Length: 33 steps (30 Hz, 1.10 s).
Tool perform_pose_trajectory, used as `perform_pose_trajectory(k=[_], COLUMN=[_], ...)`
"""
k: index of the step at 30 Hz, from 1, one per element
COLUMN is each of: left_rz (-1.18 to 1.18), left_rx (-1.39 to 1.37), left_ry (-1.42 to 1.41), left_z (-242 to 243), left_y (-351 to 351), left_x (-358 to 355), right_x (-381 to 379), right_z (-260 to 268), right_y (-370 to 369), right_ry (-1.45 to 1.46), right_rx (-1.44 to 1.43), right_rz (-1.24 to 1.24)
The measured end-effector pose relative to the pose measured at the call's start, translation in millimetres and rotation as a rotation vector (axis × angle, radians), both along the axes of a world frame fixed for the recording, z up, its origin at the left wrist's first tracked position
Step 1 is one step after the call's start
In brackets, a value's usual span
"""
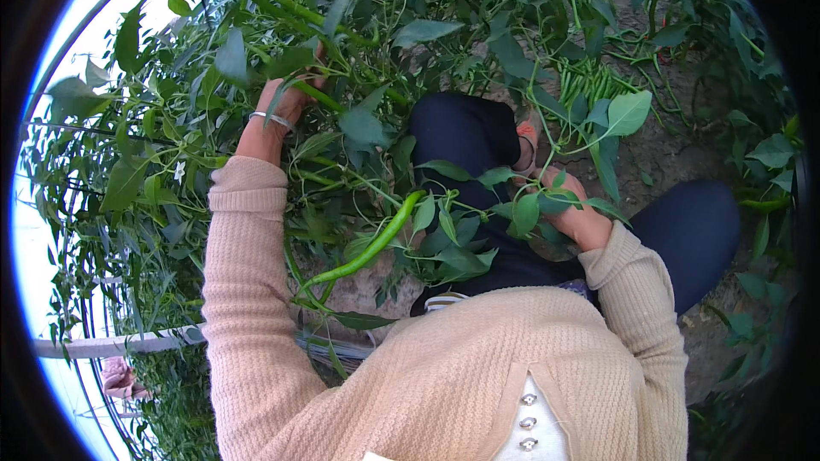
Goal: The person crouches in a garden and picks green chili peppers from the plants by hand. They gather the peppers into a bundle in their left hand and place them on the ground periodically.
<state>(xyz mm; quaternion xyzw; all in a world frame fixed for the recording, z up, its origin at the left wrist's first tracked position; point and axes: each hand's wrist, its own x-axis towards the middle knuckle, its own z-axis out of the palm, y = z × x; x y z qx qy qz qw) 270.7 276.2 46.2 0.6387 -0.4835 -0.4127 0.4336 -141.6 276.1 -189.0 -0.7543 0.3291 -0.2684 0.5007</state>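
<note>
My left hand (286, 101), with a bangle at the wrist, reaches up among the leaves of a chili pepper plant (362, 125). Leaves cover most of its fingers, and a green chili (320, 96) lies right beside them. My right hand (567, 203) is low in front of my body, near my bent leg. Foliage hides its fingers, so whether it holds anything does not show. Between my arms hangs a long, curved green chili (371, 250). A heap of green chilies (592, 86) lies on the soil beyond my right hand.
Dense pepper plants (147, 192) stand on the left and ahead. A pale pole (122, 342) crosses at lower left, with a pinkish cloth (122, 378) beneath it. Bare soil (679, 134) shows around the heap. My dark-trousered knee (695, 237) juts out to the right.
</note>
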Motion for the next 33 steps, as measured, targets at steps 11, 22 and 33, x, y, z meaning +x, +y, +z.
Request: perform_pose_trajectory(k=[11,22,33], left_rz=[0.18,-0.167,0.197], left_rx=[-0.321,-0.252,-0.211], left_ry=[0.148,0.689,0.441], left_z=[12,34,40], left_y=[-17,10,23], left_x=[-2,-8,-26], right_x=[3,-3,2], right_z=[-23,1,11], right_y=[0,3,3], right_ry=[0.244,0.222,0.266], right_rx=[-0.166,-0.168,-0.127], right_rz=[0.016,0.015,0.054])
